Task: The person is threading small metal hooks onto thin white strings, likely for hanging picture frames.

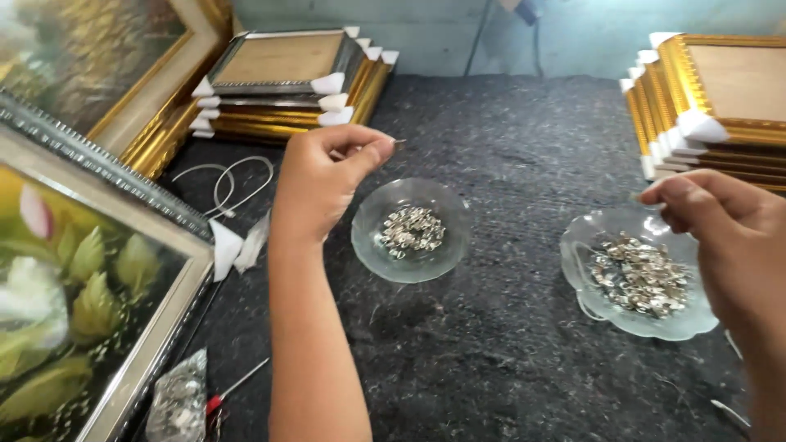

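My left hand (323, 180) is raised over the dark felt table (491, 147), its fingertips pinched on a small metal screw (399, 142). Just right of it sits a round glass dish (372, 245) holding several small silver metal pieces (411, 229). My right hand (720, 217) hovers at the far right above a scalloped glass dish (577, 245) filled with several silver metal hangers (639, 274). Its fingers are curled together; whether they pinch a piece I cannot tell.
A silver-framed flower painting (82, 286) lies at the left, with a gold-framed picture (123, 74) behind. Stacks of gold frames with white corner guards stand at back left (286, 82) and back right (712, 98). White cord (233, 180), a plastic bag (180, 401) and a red-handled tool (225, 397) lie nearby.
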